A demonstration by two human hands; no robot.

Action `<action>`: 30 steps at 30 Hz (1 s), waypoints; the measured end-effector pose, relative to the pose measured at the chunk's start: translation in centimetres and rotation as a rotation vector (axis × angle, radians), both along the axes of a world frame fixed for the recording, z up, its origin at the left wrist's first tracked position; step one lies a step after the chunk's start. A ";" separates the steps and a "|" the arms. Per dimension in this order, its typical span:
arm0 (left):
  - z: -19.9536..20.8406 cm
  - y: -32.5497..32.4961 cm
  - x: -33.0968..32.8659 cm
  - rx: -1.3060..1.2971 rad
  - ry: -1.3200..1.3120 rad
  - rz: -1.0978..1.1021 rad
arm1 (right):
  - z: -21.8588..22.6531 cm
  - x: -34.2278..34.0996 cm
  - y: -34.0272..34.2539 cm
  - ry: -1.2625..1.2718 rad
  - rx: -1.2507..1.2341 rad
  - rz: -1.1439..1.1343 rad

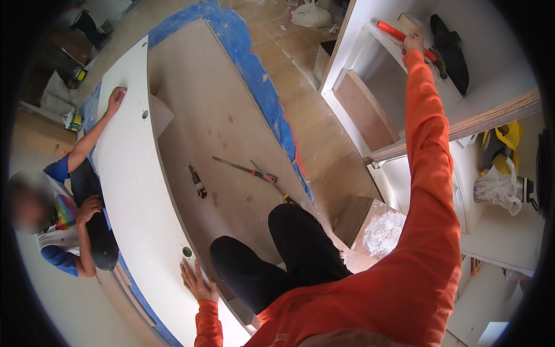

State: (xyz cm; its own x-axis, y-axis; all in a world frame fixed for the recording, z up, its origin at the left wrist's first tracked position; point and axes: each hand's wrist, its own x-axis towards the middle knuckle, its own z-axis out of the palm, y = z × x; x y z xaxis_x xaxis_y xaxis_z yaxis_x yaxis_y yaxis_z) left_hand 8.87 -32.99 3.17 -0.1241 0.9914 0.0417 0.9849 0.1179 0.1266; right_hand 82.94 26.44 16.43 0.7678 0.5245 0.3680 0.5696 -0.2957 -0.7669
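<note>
My right hand [413,43] is closed on the orange handle of a hammer [395,30] at the cabinet on the upper right. The hammer's dark metal head [440,65] shows past my fingers. Next to it are a roll of tape [409,23] and a black item [450,52] whose kind I cannot make out. My left hand [198,281] lies with fingers spread on a long white panel [130,150], just below a round hole [187,251] in it. A co-worker sits on the far side, with one hand [117,99] on the same panel.
On the brownish board [202,115] before my knees lie a utility knife [197,182] and two long, thin tools, one red-handled [254,172], one yellow-handled [276,186]. Blue sheeting [263,92] borders the board. A white-smeared box [378,231] stands by the white cabinet [370,87].
</note>
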 end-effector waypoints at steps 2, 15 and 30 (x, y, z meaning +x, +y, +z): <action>0.6 -0.4 -0.4 -0.007 0.028 0.019 | -0.3 -0.6 0.7 0.355 -0.124 0.068; 1.7 -1.0 0.0 0.003 0.008 0.021 | -1.9 0.8 0.7 0.914 0.433 0.060; 2.7 -0.3 0.3 -0.049 -0.049 0.080 | 0.8 -22.2 -22.9 1.019 0.274 1.032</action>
